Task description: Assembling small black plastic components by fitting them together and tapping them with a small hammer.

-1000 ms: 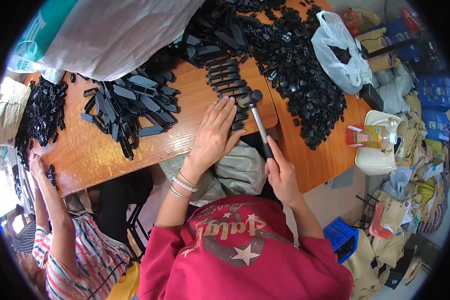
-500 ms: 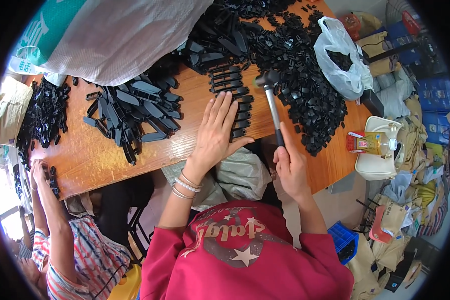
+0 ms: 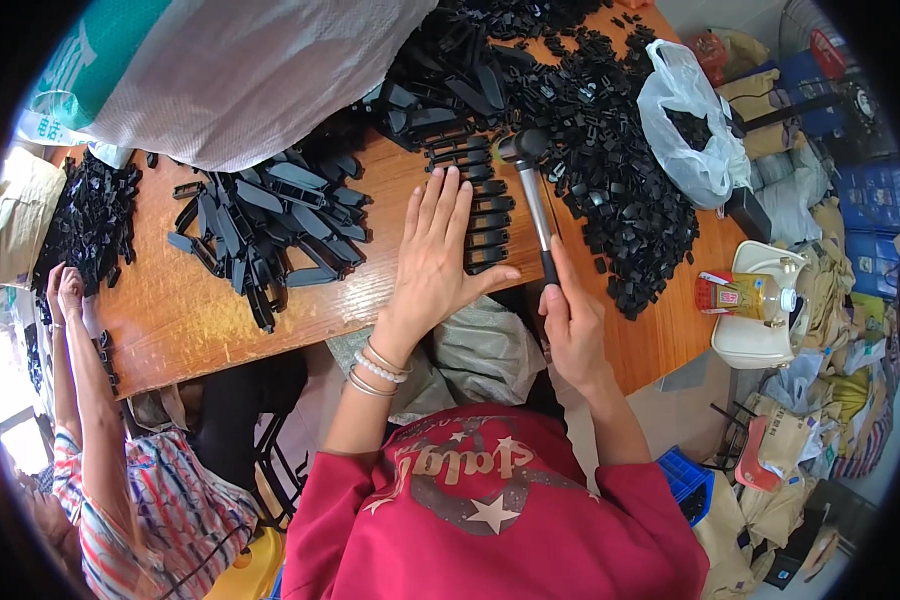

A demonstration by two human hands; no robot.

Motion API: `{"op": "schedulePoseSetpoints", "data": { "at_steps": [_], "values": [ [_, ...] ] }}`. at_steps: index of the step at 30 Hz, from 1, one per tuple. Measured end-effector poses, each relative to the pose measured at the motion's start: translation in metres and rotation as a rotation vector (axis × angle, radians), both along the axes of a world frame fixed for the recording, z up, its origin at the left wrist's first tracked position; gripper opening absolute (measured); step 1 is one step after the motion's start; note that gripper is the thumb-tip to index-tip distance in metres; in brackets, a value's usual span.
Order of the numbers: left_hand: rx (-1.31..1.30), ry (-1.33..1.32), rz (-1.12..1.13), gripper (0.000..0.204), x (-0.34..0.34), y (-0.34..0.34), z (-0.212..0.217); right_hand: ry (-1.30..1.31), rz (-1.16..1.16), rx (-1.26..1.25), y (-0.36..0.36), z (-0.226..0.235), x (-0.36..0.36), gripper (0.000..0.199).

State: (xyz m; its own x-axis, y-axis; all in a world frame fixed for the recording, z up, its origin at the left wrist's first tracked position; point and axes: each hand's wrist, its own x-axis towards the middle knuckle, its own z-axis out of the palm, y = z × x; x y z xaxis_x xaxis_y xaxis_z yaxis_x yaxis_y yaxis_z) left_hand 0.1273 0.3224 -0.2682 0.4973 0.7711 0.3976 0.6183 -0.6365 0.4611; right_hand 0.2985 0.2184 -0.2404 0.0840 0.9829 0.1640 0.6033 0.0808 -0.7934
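My left hand (image 3: 430,262) lies flat, its fingers stretched out along the left side of a row of black plastic clip-like parts (image 3: 488,222) lined up on the wooden table. Its thumb points right, at the near end of that row. In my right hand (image 3: 576,335) is a hammer (image 3: 536,205) with a dark head and a silver shaft, gripped by its black handle. The hammer's head is over the right side of the row, near its far end; whether it touches a part I cannot tell.
Long black parts (image 3: 260,215) lie heaped to the left below a large white sack (image 3: 270,80). Small black pieces (image 3: 620,190) are piled at right beside a plastic bag (image 3: 670,130). A co-worker's hands (image 3: 67,292) are at the table's left end. A white handbag (image 3: 745,343) stands off the right edge.
The hammer's head has shifted left and slightly away from me, onto the row. My left hand stays in place. The co-worker's hands have moved farther along the table's left end.
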Motion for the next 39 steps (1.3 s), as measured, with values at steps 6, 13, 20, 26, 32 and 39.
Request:
{"op": "schedulePoseSetpoints", "data": {
  "at_steps": [6, 13, 20, 26, 32, 39],
  "values": [
    [-0.032, 0.023, 0.012, 0.104, -0.004, 0.003, -0.009, 0.075, -0.007, -0.277, 0.012, 0.004, -0.004, 0.049],
    [0.0, 0.008, -0.006, 0.096, 0.002, 0.019, -0.007, -0.065, -0.022, 0.092, 0.021, -0.002, -0.004, 0.049],
    [-0.029, 0.041, -0.004, 0.091, 0.001, 0.024, -0.011, 0.01, -0.03, -0.184, 0.026, 0.003, -0.002, 0.048],
    [0.019, -0.015, 0.004, 0.086, 0.0, 0.039, -0.005, -0.027, -0.03, -0.075, 0.037, -0.003, -0.002, 0.048],
    [0.013, -0.013, -0.002, 0.081, -0.001, 0.044, -0.006, -0.002, -0.007, -0.269, 0.04, 0.006, 0.001, 0.047],
    [0.048, -0.034, -0.04, 0.074, 0.0, 0.056, -0.007, 0.104, -0.074, -0.148, 0.039, 0.014, 0.001, 0.047]
  ]
}}
